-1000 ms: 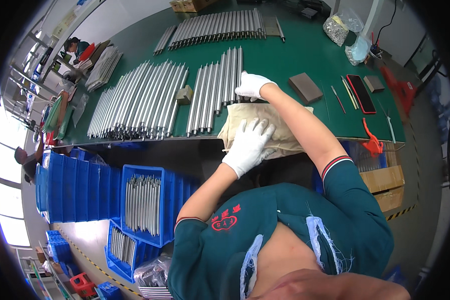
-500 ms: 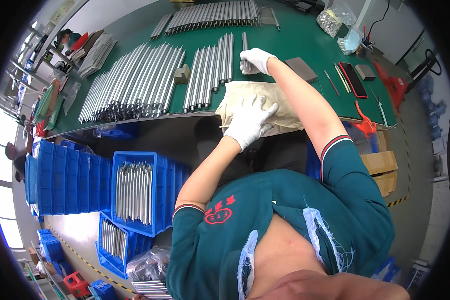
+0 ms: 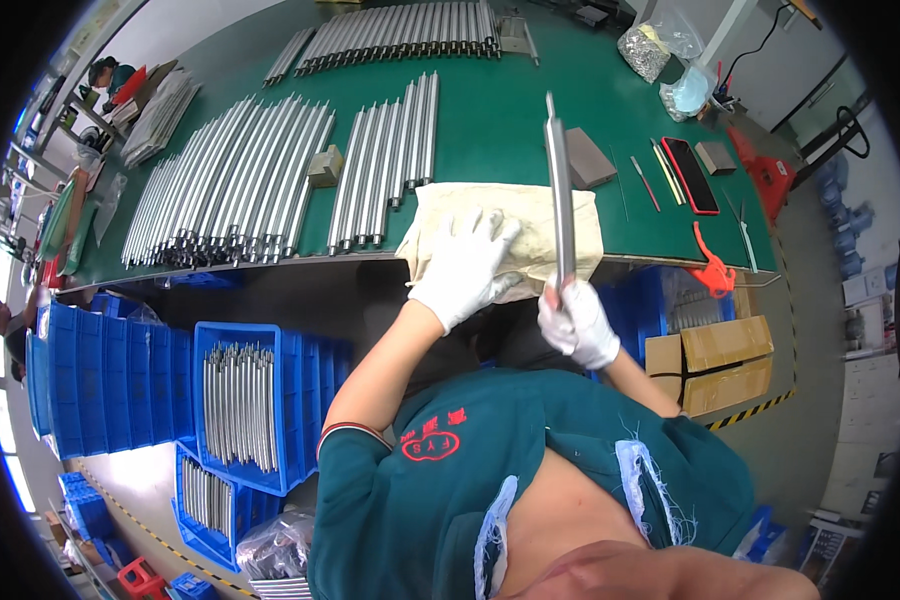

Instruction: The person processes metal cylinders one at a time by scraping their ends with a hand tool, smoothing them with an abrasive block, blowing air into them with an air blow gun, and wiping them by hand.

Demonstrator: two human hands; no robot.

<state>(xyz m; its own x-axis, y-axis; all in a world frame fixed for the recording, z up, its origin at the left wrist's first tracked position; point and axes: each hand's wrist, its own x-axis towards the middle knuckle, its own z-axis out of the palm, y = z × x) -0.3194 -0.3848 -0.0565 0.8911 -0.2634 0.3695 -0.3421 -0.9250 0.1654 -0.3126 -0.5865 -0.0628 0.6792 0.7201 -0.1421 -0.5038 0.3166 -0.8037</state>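
A steel rod (image 3: 561, 200) with a thin stepped tip stands nearly upright in my gloved right hand (image 3: 578, 325), whose fingers close round its lower end. My left hand (image 3: 467, 265), also in a white glove, lies spread and flat on a cream cloth (image 3: 545, 215) at the table's front edge. Left of the cloth lies a small group of steel rods (image 3: 385, 165) side by side. Beyond them, a larger batch of rods (image 3: 235, 180) has a small tan block (image 3: 324, 167) at its right side.
The green table (image 3: 490, 130) bears a far row of rods (image 3: 400, 38), a grey flat block (image 3: 588, 158), a red-edged phone (image 3: 690, 177) and an orange-handled tool (image 3: 710, 265). Blue crates (image 3: 295, 350) holding rods stand below left. Cardboard boxes (image 3: 720, 360) sit low on the right.
My right hand has drawn back from the table toward my body, bringing a rod up with it. My left hand stays spread on the cloth, which now lies flatter.
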